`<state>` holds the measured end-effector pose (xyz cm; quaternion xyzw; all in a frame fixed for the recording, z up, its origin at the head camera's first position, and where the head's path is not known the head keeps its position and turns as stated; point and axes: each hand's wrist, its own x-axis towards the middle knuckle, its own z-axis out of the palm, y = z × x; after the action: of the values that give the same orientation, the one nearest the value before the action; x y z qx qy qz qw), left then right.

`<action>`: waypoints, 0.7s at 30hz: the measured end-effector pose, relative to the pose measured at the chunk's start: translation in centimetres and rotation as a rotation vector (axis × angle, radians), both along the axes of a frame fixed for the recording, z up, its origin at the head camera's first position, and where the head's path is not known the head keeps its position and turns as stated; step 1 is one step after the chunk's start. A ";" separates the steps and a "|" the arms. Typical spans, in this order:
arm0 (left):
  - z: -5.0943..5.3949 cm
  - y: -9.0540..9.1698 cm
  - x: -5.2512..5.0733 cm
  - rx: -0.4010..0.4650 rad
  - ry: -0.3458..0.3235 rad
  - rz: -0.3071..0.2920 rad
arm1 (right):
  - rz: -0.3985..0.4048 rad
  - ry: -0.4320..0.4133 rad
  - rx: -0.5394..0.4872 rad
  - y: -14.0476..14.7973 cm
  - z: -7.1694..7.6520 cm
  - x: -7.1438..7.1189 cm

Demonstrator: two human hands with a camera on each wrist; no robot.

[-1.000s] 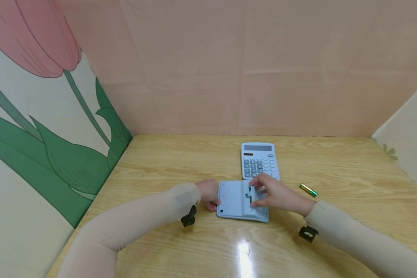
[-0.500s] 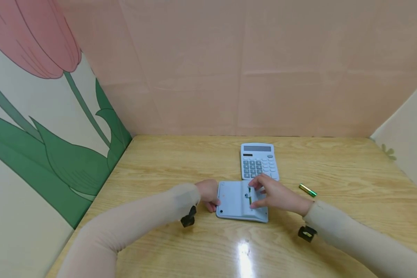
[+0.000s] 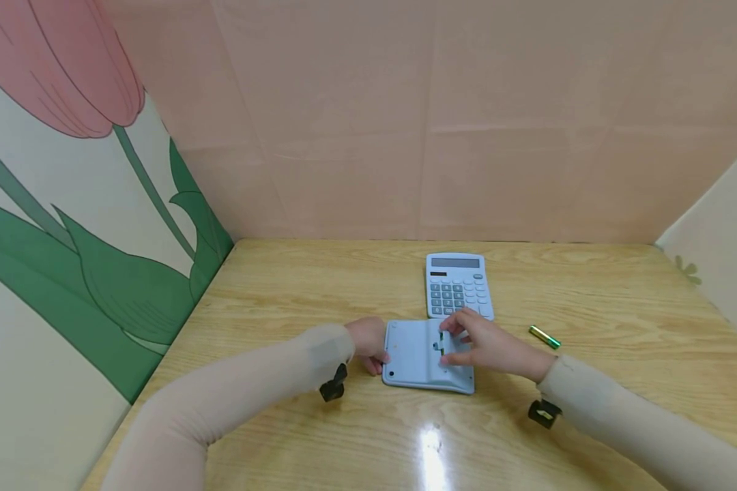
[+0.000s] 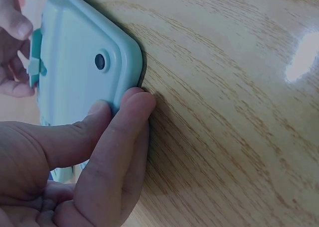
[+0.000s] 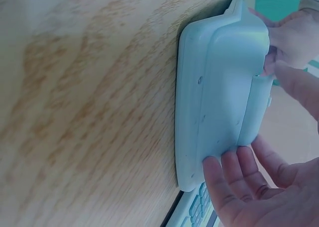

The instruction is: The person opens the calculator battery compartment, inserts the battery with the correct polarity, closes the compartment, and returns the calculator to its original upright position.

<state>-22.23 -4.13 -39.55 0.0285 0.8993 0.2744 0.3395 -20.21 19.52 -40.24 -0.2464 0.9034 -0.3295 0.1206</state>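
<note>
A pale blue plastic calculator (image 3: 408, 351) lay face down on the wood-grain table (image 3: 307, 286)
The left hand (image 3: 368, 339) pinched its edge; the right hand (image 3: 488, 344), thumb and fingers set wide, held the small pale blue plastic battery cover (image 5: 255, 112) by its ends; a second pale blue calculator (image 3: 457, 283), grey-keyed and face up, lay just beyond, a green-and-gold cylindrical battery (image 3: 544, 337) to the right

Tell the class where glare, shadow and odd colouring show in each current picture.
Head view: bright glare on the near part of the table; left wrist view: white reflection at the right edge, shadow beside the left hand; right wrist view: blue-green tint on the overturned calculator, dark shadow at its upper left.
</note>
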 end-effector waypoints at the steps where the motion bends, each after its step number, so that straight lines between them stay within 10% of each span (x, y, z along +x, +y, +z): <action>1: 0.0 0.0 0.0 0.000 0.001 0.001 | -0.001 0.000 -0.002 0.0 0.0 0.0; 21: -0.1 0.0 -0.1 -0.009 0.004 0.008 | 0.003 0.010 0.008 -0.1 0.1 -0.2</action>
<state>-22.34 -4.11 -39.68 0.0237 0.9012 0.2717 0.3367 -20.38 19.46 -40.14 -0.2490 0.9049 -0.3246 0.1177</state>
